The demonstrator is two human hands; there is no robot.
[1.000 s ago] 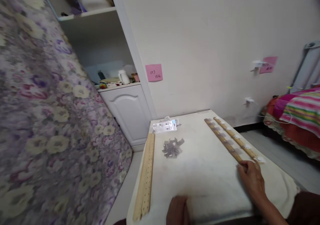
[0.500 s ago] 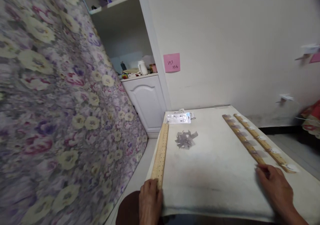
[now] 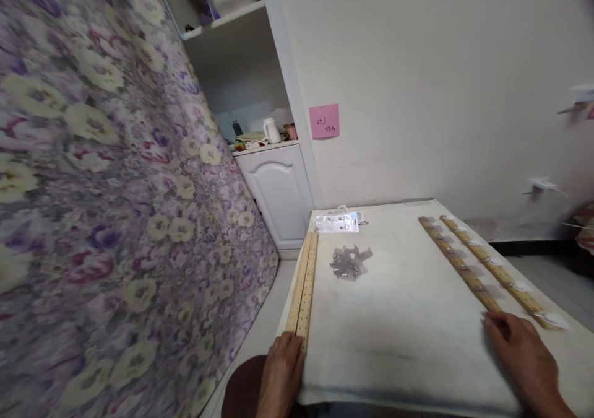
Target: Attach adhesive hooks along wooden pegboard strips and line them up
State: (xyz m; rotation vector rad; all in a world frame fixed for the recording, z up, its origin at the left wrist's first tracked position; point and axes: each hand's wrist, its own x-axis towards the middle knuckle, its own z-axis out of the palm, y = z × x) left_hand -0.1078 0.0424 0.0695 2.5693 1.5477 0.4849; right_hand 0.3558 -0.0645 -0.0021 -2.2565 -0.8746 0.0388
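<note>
Two pale wooden strips with rows of small holes (image 3: 307,294) lie side by side along the table's left edge, a thin dark gap between them. My left hand (image 3: 284,362) is closed over their near ends. On the right, a wooden strip (image 3: 457,262) carries a row of small greyish clear pieces. My right hand (image 3: 524,350) touches its near end, thumb and forefinger curled together there; the other fingers are partly hidden. Alongside it runs a second strip (image 3: 502,277) with whitish pieces. A loose heap of small clear packets with metal bits (image 3: 349,263) sits left of centre.
A clear blister pack (image 3: 336,223) lies at the far left corner of the white-covered table (image 3: 394,319). Behind are the wall with a pink note (image 3: 324,121) and a white cabinet (image 3: 281,192). A floral curtain (image 3: 139,220) hangs at left.
The view has shifted slightly, so things appear a little further right and lower. The gap between the two left strips shows more clearly. Both hands remain at the near strip ends.
</note>
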